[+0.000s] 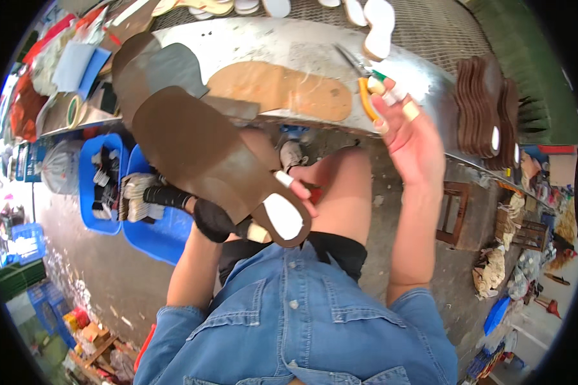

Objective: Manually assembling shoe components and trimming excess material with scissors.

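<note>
My left hand (293, 187) grips a brown insole-shaped piece (183, 128) with a white oval patch (283, 217) at its narrow end. Its taped fingertips lie over the edge; the rest of the hand is mostly hidden underneath. A black wrap (213, 219) covers part of this hand. To the right, my right hand (415, 141) is raised at the bench edge, several fingertips wrapped in pale tape. Its curled thumb and fingers are at the yellow-orange handle of a pair of scissors (365, 96), blades pointing away. A tan insole-shaped piece (282, 90) lies flat on the bench.
Stacked brown insoles (478, 106) stand on the bench's right. Grey and brown sheets (170, 67) lie at its left, white-patched pieces (379, 25) along the back mesh. Blue bins (103, 221) holding pieces sit at lower left. A wooden frame (453, 212) is below right.
</note>
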Motion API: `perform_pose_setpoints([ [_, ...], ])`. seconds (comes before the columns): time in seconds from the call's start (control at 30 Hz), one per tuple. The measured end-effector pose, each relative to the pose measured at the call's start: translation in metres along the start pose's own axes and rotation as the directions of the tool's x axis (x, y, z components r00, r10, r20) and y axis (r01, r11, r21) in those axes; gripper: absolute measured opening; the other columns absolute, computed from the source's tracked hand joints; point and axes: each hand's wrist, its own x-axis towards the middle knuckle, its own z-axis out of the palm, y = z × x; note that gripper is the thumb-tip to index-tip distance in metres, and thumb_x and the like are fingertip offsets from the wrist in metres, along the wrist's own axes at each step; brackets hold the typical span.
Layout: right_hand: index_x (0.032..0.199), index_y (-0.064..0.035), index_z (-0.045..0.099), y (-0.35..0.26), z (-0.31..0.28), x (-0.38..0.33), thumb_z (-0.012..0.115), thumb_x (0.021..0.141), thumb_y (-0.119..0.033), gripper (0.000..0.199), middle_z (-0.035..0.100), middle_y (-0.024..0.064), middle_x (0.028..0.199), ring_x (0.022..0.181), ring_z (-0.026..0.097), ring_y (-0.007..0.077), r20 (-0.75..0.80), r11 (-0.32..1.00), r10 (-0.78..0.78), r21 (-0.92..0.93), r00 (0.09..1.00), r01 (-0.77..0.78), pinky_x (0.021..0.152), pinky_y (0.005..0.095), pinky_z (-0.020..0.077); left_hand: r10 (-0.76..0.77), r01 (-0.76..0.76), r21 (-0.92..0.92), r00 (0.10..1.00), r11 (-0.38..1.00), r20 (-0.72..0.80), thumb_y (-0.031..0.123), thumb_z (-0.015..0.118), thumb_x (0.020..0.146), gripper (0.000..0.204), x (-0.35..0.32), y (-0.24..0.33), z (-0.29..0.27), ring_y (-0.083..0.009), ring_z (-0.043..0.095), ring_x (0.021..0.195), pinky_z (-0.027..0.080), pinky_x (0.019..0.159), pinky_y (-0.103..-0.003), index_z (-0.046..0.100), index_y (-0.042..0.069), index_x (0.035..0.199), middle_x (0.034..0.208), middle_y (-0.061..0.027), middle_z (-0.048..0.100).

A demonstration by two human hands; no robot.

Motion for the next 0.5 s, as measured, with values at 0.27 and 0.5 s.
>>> perform_pose_setpoints([
  [0.27,0.141,0.0067,0.023,0.003,0.010,-0.027,0.038,0.092,0.004,0.051,0.033,0.0206,0.144,0.132,0.039,0.0272,0.099,0.888,0.005,0.457,0.995,-0.050,0.090,0.0337,0.0543,0.087,-0.082,0.077,0.994,0.994,-0.066,0.045,0.083,0.061,0.093,0.015,-0.006,0.008,-0.0324,0.059,0.109,0.046,0.095,-0.041,0.045,-0.011,0.125,0.118,-0.0261,0.056],
  [0.5,0.141,0.0034,0.024,0.009,0.008,-0.034,0.036,0.092,0.005,0.051,0.033,0.0192,0.145,0.132,0.039,0.0257,0.069,0.766,0.053,0.637,0.996,-0.085,0.086,0.0369,0.0561,0.043,-0.047,-0.070,0.998,0.996,-0.056,0.035,0.081,0.067,0.080,0.021,0.000,0.019,-0.0323,0.059,0.109,0.047,0.095,-0.037,0.047,-0.012,0.123,0.119,-0.0232,0.057],
])
